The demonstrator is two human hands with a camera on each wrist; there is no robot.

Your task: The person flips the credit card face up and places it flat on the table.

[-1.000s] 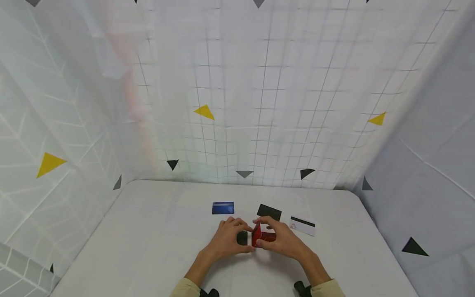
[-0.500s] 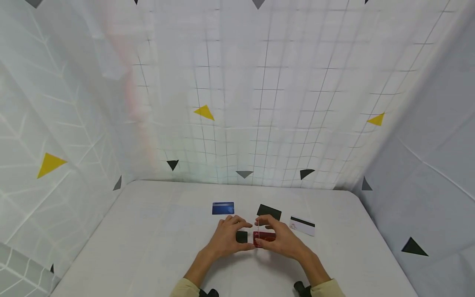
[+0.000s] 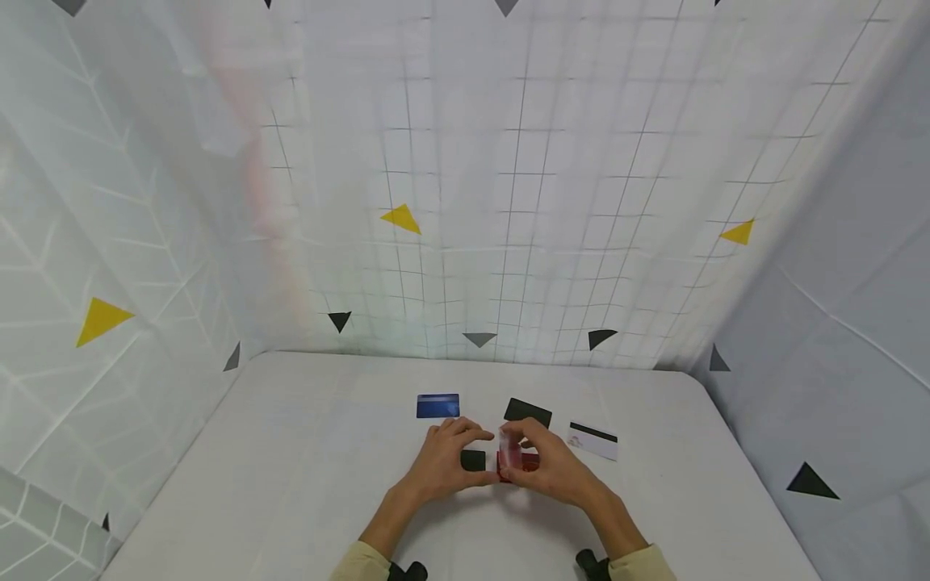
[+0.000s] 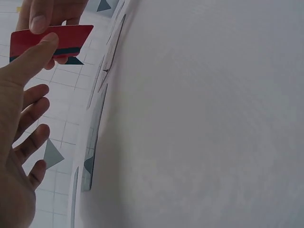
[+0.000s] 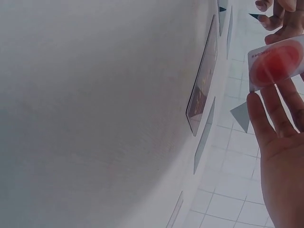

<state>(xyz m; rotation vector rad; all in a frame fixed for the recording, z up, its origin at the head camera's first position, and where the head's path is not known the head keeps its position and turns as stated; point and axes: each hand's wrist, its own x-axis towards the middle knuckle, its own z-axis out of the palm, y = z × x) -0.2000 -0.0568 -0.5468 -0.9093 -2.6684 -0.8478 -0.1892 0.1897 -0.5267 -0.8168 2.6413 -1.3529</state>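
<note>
On the white surface (image 3: 312, 452), flat and apart, a blue card (image 3: 438, 406), a black card (image 3: 528, 411) and a white card (image 3: 592, 445) with a black stripe (image 3: 593, 432); behind, a gridded white curtain (image 3: 472, 121) bearing yellow, black and grey triangles (image 3: 402, 219).

Across the far part of the white, flat tabletop (image 3: 291, 484) I have a blue rectangular plastic-looking card (image 3: 437, 406) at left, a black rectangular card (image 3: 528, 412) to its right, and a white rectangular black-striped card (image 3: 592, 441) farthest right, slightly nearer me. Before these, a dark rectangular card (image 3: 473, 461) lies within my left hand (image 3: 445, 461); right of it, a red rectangular card (image 3: 532, 462) lies within my right hand (image 3: 555, 468). Upright between right thumb and fingers stands a red-and-white rectangular card (image 3: 511, 450).
</note>
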